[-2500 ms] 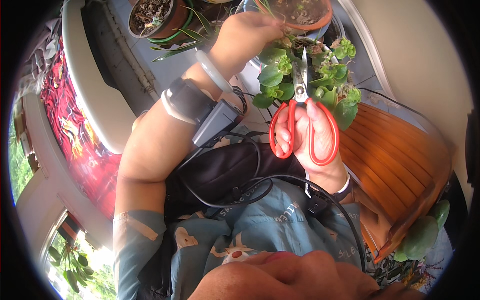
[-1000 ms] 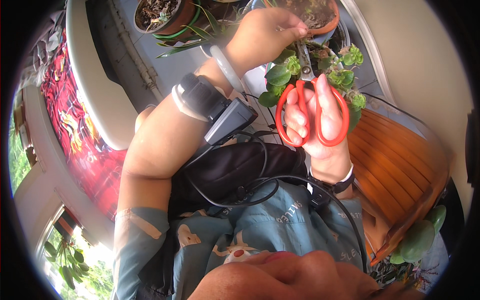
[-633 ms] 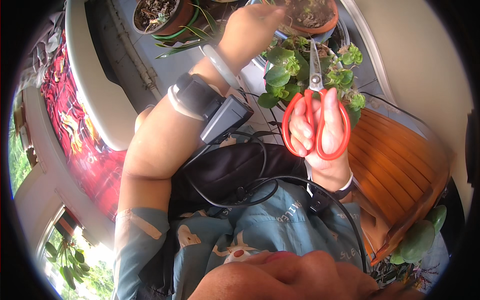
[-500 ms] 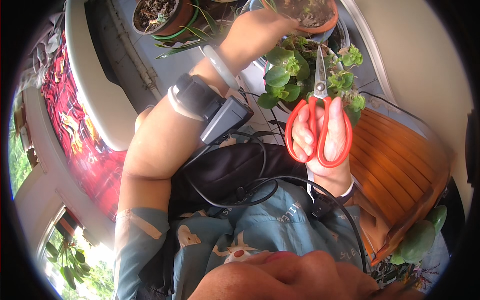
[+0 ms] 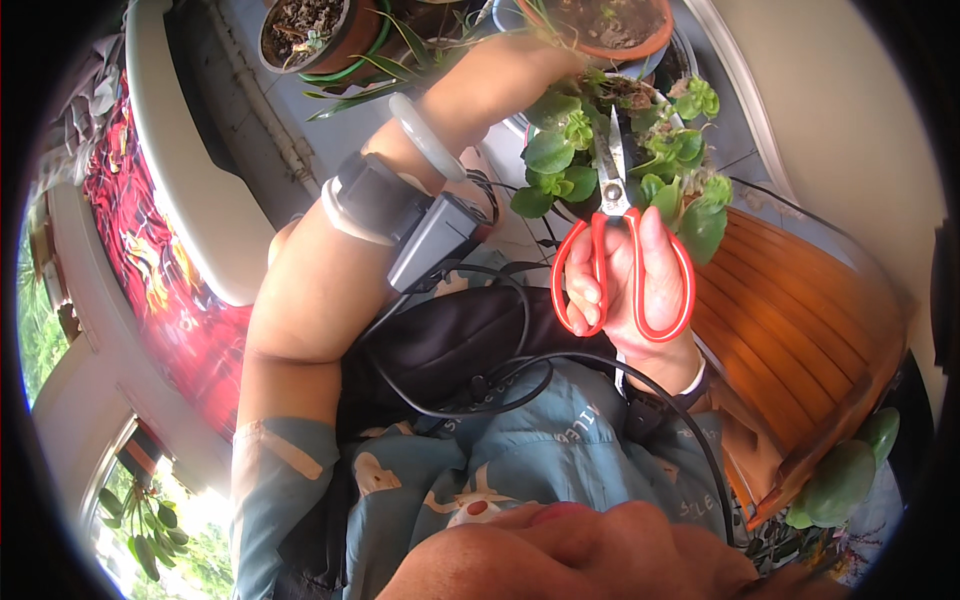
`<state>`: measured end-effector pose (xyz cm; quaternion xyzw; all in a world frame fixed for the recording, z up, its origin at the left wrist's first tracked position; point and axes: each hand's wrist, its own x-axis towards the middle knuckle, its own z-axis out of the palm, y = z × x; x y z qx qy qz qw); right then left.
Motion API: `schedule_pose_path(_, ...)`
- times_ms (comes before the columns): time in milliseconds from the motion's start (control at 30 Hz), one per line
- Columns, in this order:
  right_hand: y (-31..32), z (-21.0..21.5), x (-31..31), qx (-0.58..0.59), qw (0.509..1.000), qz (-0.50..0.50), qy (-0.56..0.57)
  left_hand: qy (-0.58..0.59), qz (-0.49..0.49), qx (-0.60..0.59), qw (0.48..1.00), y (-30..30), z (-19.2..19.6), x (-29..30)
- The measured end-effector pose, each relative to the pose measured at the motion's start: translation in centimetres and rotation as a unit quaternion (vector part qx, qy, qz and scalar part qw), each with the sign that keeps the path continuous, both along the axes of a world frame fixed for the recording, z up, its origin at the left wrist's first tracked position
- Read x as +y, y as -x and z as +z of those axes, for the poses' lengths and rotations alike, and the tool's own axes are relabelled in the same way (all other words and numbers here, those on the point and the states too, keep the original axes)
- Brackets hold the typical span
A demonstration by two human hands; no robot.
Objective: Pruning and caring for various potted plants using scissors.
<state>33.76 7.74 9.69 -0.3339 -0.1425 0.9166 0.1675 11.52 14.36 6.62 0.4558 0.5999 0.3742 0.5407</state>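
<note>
A pair of red-handled scissors (image 5: 613,192) is in my right hand (image 5: 622,285), the fingers and thumb through the handle loops. Its blades stand slightly apart and point away from me, in among the leaves of a potted green plant (image 5: 549,154). My left hand (image 5: 530,70) reaches from the left to the far side of this plant, beside a terracotta pot (image 5: 655,42) of soil. The fingertips of that hand are hidden and blurred, so what they touch does not show.
A brown pot (image 5: 357,38) of dry soil stands at the far left. A slatted wooden seat (image 5: 800,330) is on the right. Black cables (image 5: 530,357) loop across my lap. Red patterned fabric (image 5: 160,270) lies at left, beside a pale curved panel (image 5: 190,190).
My right hand has brought the scissors a little left and nearer to me, and the blades have opened wider. My left hand has shifted slightly, its fingers now more hidden.
</note>
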Motion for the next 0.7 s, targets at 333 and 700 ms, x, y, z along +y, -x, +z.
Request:
schedule_pose_path(333,0.5,0.3,-0.4,-0.053,0.997,-0.029,-0.046,0.123,-0.006,-0.129,0.984,0.4,-1.1,0.3)
schedule_pose_path(700,0.3,0.2,-0.5,-0.062,0.996,-0.038,-0.059,-0.115,0.027,0.171,0.978,0.1,-2.2,0.5)
